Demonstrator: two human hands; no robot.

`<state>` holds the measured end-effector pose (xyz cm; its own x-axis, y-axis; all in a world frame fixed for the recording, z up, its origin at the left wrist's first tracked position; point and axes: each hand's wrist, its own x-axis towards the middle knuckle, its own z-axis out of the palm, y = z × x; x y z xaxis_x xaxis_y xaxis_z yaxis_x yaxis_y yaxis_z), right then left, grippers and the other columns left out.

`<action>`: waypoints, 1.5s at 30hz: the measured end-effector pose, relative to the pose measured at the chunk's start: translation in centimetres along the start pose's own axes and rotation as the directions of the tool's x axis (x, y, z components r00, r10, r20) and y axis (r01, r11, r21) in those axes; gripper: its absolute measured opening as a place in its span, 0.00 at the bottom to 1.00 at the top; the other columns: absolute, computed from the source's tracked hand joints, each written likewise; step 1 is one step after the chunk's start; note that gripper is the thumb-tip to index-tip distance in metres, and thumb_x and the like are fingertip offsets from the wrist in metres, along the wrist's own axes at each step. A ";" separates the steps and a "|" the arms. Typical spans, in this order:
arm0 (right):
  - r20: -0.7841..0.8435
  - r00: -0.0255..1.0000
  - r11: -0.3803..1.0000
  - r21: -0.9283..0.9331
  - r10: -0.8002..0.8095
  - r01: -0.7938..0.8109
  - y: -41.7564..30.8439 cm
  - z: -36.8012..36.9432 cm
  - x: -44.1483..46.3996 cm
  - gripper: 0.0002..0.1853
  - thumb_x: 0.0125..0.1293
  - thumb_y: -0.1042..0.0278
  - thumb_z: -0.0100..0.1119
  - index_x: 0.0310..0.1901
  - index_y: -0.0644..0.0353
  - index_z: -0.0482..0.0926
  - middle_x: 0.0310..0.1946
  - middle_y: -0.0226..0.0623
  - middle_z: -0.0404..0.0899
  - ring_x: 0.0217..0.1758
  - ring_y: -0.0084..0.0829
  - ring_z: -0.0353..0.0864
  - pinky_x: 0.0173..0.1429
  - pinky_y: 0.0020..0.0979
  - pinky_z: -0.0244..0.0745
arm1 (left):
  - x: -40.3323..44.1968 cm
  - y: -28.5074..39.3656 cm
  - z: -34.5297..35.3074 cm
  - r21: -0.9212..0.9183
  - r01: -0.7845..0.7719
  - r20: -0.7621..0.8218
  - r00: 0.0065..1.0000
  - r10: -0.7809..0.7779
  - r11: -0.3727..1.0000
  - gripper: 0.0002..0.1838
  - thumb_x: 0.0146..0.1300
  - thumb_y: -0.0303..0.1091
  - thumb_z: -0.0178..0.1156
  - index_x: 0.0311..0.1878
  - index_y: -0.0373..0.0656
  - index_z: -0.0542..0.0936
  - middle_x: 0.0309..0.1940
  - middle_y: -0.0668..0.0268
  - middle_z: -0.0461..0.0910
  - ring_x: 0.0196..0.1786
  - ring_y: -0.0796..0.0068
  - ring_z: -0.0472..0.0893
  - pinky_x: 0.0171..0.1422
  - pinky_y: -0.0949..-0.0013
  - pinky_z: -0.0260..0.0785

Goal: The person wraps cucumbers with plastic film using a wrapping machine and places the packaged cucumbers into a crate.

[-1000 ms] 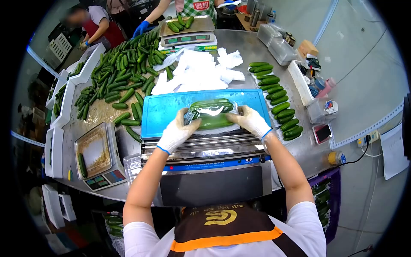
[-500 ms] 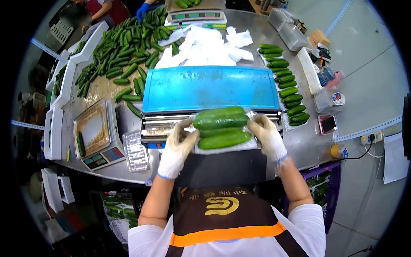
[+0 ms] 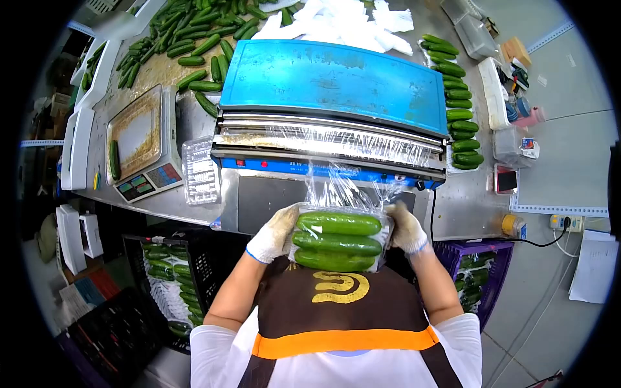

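Between my hands, close to my apron, is a tray of three cucumbers (image 3: pixel 337 243) covered in clear film. My left hand (image 3: pixel 278 233), in a white glove, grips its left end. At the right end my gloved right hand (image 3: pixel 405 229) is closed on the tray and gathered film, slightly blurred. From the tray, stretched plastic film (image 3: pixel 339 184) runs up to the wrapping machine (image 3: pixel 323 169). The machine's blue lid (image 3: pixel 336 74) lies behind its metal rollers. A dark plate (image 3: pixel 268 204) on the machine's front side is partly hidden by the tray.
Loose cucumbers (image 3: pixel 187 32) are heaped at the back left. A scale (image 3: pixel 145 145) holds one cucumber. Along the right stands a row of trayed cucumbers (image 3: pixel 459 115). Crates of packed cucumbers flank me below: a black crate (image 3: pixel 210 258) and a purple crate (image 3: pixel 495 275).
Both hands have drawn the cucumber tray back towards my body, away from the rollers. Film now stretches between tray and machine. The head view has tilted down.
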<state>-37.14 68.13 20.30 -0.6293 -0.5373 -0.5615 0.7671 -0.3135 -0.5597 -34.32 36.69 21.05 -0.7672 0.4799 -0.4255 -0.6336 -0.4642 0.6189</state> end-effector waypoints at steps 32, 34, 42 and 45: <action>0.204 0.973 0.986 0.149 -0.107 0.077 -2.1 5.9 1.8 0.32 0.74 0.46 0.53 0.69 0.63 0.65 0.65 0.52 0.70 0.65 0.48 0.75 0.64 0.60 0.74 | -0.1 -5.5 5.9 -0.622 -0.650 -0.367 0.734 0.571 0.436 0.38 0.70 0.59 0.54 0.73 0.42 0.62 0.70 0.60 0.67 0.71 0.64 0.68 0.75 0.57 0.63; 0.288 0.847 0.731 -0.427 -0.448 0.532 -1.6 7.0 3.1 0.31 0.74 0.47 0.53 0.68 0.63 0.66 0.64 0.53 0.71 0.64 0.49 0.75 0.65 0.49 0.75 | -0.9 -5.0 6.4 -0.756 -0.606 -0.312 0.665 0.678 0.247 0.36 0.70 0.59 0.54 0.73 0.46 0.63 0.68 0.62 0.70 0.69 0.65 0.70 0.73 0.56 0.65; 0.478 0.717 0.366 -0.634 -0.507 0.681 9.9 18.9 5.5 0.27 0.69 0.68 0.58 0.68 0.65 0.64 0.59 0.51 0.72 0.59 0.40 0.75 0.62 0.37 0.74 | -10.1 -6.5 1.4 -0.496 -0.813 -0.490 0.552 0.675 0.305 0.41 0.57 0.54 0.71 0.70 0.48 0.67 0.63 0.65 0.75 0.65 0.66 0.74 0.73 0.57 0.66; 0.471 0.863 0.444 -0.744 -0.183 0.500 13.7 23.9 5.5 0.30 0.63 0.75 0.61 0.67 0.68 0.65 0.58 0.50 0.74 0.58 0.38 0.76 0.65 0.36 0.71 | -16.7 -8.2 -3.6 -0.460 -0.845 -0.538 0.511 0.671 0.274 0.36 0.60 0.48 0.71 0.66 0.41 0.70 0.59 0.61 0.78 0.63 0.64 0.76 0.72 0.56 0.67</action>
<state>-27.17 42.15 24.11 -0.6250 -0.7748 -0.0948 -0.0671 0.1744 -0.9824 -16.67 29.81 20.77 -0.8701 -0.4670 -0.1577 0.4287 -0.8749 0.2253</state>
